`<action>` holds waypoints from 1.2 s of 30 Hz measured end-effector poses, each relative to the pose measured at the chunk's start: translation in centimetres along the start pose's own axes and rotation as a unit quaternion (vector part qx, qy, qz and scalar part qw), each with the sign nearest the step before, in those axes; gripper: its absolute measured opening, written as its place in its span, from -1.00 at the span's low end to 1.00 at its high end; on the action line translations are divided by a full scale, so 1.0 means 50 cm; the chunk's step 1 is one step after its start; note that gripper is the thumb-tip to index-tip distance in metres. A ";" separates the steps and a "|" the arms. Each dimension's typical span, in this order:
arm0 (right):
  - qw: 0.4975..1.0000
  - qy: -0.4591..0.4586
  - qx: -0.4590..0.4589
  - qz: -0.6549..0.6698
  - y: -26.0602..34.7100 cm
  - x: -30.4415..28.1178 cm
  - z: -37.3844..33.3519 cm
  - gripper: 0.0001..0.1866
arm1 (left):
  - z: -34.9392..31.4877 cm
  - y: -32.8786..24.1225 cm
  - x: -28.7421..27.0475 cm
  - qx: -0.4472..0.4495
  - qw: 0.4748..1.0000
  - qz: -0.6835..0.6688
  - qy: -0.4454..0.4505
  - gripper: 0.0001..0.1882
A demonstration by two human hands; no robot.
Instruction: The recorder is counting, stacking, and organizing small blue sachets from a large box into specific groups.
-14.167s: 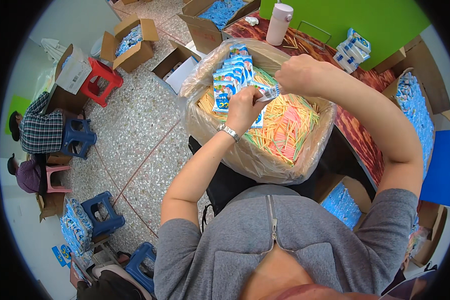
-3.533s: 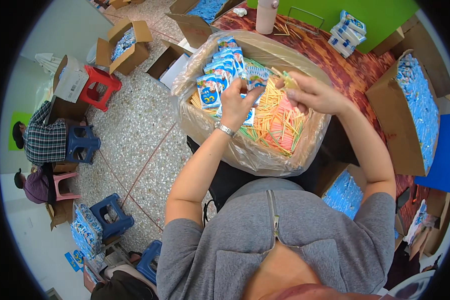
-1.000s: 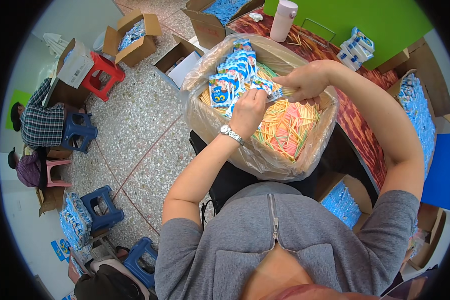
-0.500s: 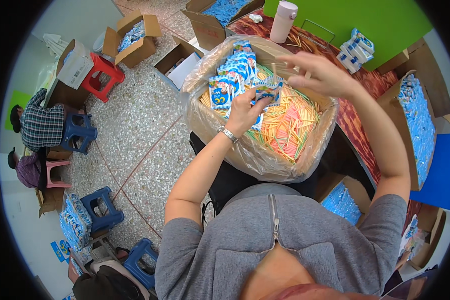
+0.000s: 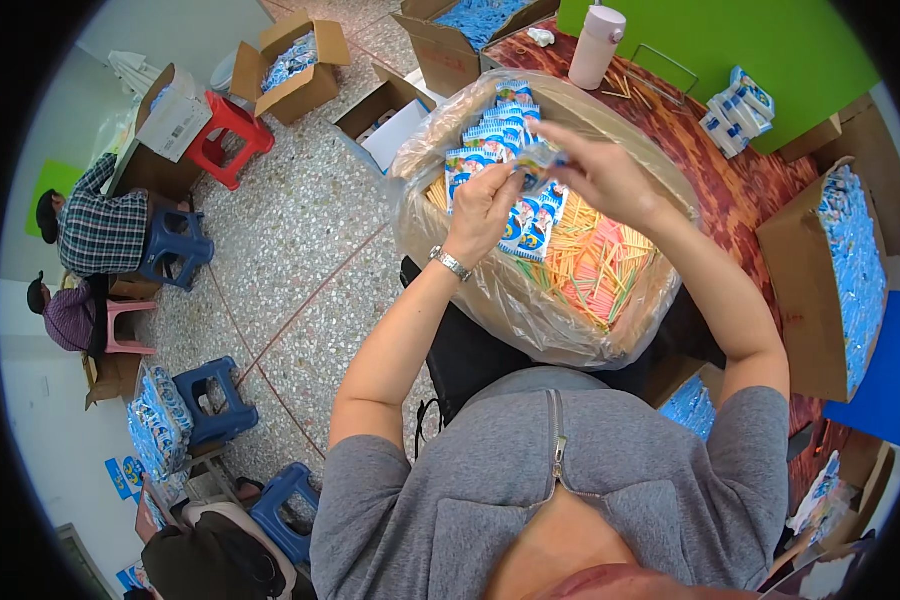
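Observation:
In front of me is a large box lined with a clear plastic bag (image 5: pixel 530 325). Thin yellow, pink and green sticks (image 5: pixel 605 270) fill it. Several small blue-and-white packets (image 5: pixel 470 165) lie in overlapping rows on the sticks, on the left side. My left hand (image 5: pixel 483 212), with a metal watch on its wrist, pinches a small clear-and-blue packet (image 5: pixel 536 168) above the box. My right hand (image 5: pixel 610 182) is at the other side of that packet, fingers bent and slightly blurred. Whatever lies between its fingertips is hidden.
A pale pink bottle (image 5: pixel 598 48) and bundled packets (image 5: pixel 738 112) stand on the red-patterned table (image 5: pixel 685 150). An open carton of blue packets (image 5: pixel 820 290) is at right. Cartons (image 5: pixel 295 70) and plastic stools (image 5: pixel 215 400) stand on the floor at left, where two people sit.
My right hand has come down and left, from above the box to the packet in my left hand. The whole view has shifted a little.

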State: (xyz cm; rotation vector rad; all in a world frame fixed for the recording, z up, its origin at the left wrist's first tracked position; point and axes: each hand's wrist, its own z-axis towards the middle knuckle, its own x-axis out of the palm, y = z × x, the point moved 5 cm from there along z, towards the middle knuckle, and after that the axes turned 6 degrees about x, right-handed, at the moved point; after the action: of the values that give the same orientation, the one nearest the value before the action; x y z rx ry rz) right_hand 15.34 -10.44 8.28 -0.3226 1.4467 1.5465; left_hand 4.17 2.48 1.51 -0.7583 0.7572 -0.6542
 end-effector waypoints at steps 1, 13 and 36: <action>0.999 0.001 -0.053 -0.015 0.005 0.014 -0.002 -0.28 | -0.004 0.005 -0.003 -0.001 1.000 -0.003 -0.004 -0.88; 0.999 0.050 -0.002 0.002 -0.010 0.050 0.009 -0.11 | -0.007 0.040 -0.016 -0.042 0.994 -0.094 -0.034 -0.78; 0.992 0.002 0.066 0.107 0.005 0.091 0.094 -0.66 | 0.009 0.069 -0.079 -0.105 0.962 -0.216 -0.133 -0.73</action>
State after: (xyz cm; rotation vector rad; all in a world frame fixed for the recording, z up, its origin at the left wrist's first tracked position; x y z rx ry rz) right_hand 14.72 -4.21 6.34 -0.0943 1.6204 1.6105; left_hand 3.14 7.53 0.44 -1.1993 0.4157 -0.8497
